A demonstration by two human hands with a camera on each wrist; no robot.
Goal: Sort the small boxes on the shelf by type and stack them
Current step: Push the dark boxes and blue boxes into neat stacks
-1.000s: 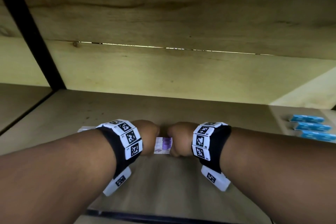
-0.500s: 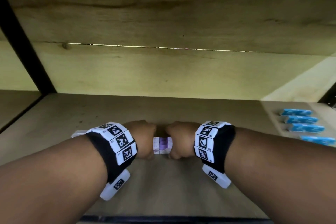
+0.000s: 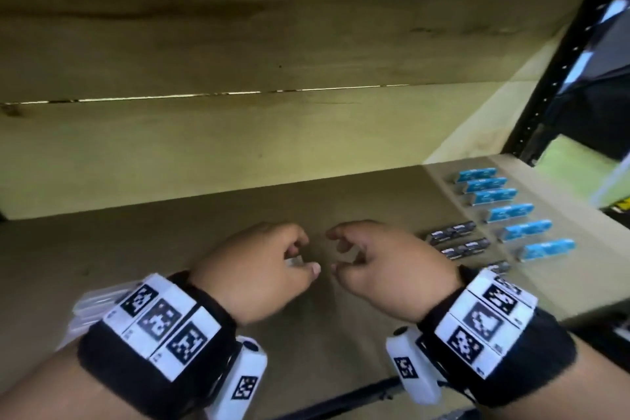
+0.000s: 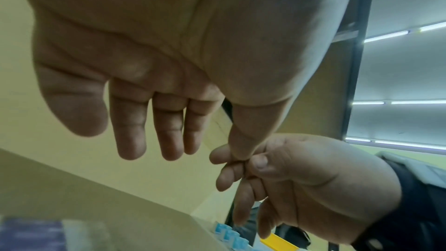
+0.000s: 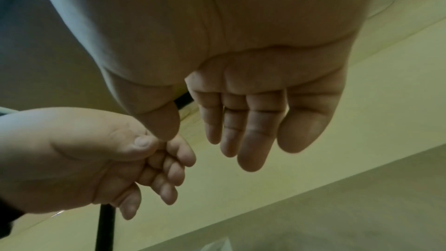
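Observation:
Both hands hover side by side over the middle of the wooden shelf (image 3: 170, 249), and neither holds anything. My left hand (image 3: 306, 254) and right hand (image 3: 335, 251) have loosely curled fingers, thumbs nearly meeting. Both wrist views show bare palms and relaxed fingers. Several light-blue boxes (image 3: 509, 213) lie in a slanting row at the right. Beside them lie dark boxes (image 3: 451, 232), one partly hidden by my right wrist. A white and purple box stack (image 3: 92, 303) peeks out behind my left wristband; the left wrist view shows it blurred (image 4: 31, 235) at the lower left.
A wooden back panel (image 3: 238, 147) closes the shelf behind. A black perforated upright (image 3: 552, 78) stands at the right end, and a dark rail (image 3: 341, 406) runs along the front edge. The board above hangs low overhead.
Both hands have let go of the white and purple boxes they pressed between them and have lifted off to the right. The view has swung right, showing more blue and dark boxes.

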